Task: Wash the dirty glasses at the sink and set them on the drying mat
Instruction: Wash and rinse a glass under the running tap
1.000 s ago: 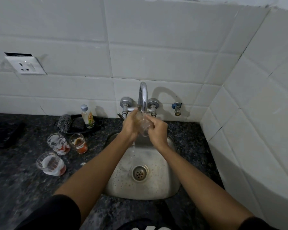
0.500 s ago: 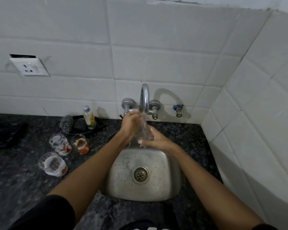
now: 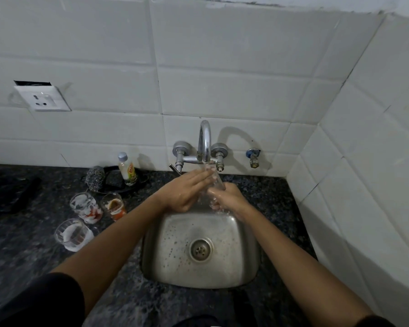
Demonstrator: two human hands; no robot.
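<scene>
Rinsing is the step you have in hand, as far as I can judge: you hold a clear glass (image 3: 215,185) right under the tap (image 3: 204,140), over the back of the sink (image 3: 246,267), with water running onto it. Your right hand (image 3: 227,199) wraps its curled fingers round the lower part of the glass, while your left hand (image 3: 187,192) lies against its side with the fingers nearly straight, pressing rather than clutching. To do this well, I would turn the glass so the stream reaches the inside and the rim, rub the wall with the flat left fingers, and keep the wet glass low over the basin, since it will likely be slippery. I cannot tell whether any soap remains on it. On the counter (image 3: 33,256) to your left stand 3 more glasses: the nearest glass (image 3: 72,234) holds a whitish film, the foamy glass (image 3: 86,207) shows white suds and red residue, and the orange-stained glass (image 3: 115,206) has brownish dregs. No drying mat is clearly visible
</scene>
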